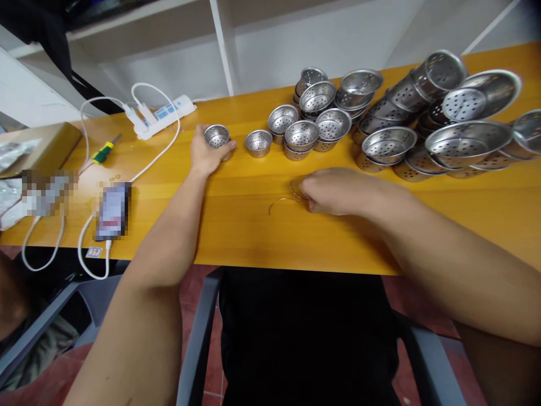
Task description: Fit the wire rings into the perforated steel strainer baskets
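My left hand (203,153) is wrapped round a small perforated metal cup (217,134) that stands upright at the middle left of the table. My right hand (332,190) is closed in a pinch low over the tabletop, gripping a thin curved wire (282,199) whose bent ends stick out to the left of the fingers. Just right of the left hand sits another small metal cup (258,143), apart from the rest. Beyond the right hand are several more perforated cups (301,135), some nested in each other.
Stacks of larger perforated metal cups (389,144) crowd the right side of the wooden table (236,231). At left lie a white power strip (167,117) with cables, a screwdriver (103,152), a phone (113,211) and a cardboard box (46,148). Another person's arm (12,293) shows at far left.
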Demonstrator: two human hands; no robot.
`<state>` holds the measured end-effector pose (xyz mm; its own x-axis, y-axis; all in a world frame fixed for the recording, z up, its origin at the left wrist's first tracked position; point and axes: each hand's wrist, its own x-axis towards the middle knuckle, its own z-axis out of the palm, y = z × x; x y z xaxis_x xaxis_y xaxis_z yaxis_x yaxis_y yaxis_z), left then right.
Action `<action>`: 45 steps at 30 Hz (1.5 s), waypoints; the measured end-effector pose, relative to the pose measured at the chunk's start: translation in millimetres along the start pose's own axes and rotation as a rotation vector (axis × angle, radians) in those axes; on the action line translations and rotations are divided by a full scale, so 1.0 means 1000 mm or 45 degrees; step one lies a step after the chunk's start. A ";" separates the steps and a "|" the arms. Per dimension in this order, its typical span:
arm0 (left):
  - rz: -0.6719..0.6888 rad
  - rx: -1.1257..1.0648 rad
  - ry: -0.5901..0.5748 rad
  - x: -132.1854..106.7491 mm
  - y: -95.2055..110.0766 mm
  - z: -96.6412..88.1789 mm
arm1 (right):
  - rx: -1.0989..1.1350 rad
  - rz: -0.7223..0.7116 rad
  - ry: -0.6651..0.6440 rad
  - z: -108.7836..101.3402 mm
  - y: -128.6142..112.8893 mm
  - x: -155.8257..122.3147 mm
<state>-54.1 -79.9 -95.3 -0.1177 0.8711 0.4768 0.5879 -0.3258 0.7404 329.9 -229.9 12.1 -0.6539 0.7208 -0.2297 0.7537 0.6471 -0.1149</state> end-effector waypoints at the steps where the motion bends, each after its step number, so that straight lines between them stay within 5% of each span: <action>1: -0.036 0.019 0.024 0.000 0.004 -0.001 | -0.005 0.025 -0.008 0.000 -0.003 0.001; 11: -0.088 -0.004 0.077 -0.004 0.018 -0.004 | 0.093 0.030 0.062 0.016 0.006 0.011; 19: -0.043 0.026 0.071 -0.005 0.019 -0.007 | -0.133 0.003 -0.049 -0.002 -0.004 0.005; 28: -0.005 0.077 0.043 -0.003 0.015 -0.009 | 0.103 -0.098 0.223 0.005 0.006 0.006; 37: -0.027 0.044 0.079 -0.003 0.022 -0.007 | 0.121 -0.112 -0.151 0.000 -0.005 0.000; 45: -0.006 0.048 0.069 -0.005 0.022 -0.007 | -0.150 -0.082 -0.219 -0.004 -0.023 -0.006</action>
<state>-46.1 -93.8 -78.3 -0.1633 0.8511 0.4990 0.6168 -0.3067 0.7250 316.3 -248.3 20.3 -0.6723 0.6305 -0.3880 0.6910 0.7224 -0.0234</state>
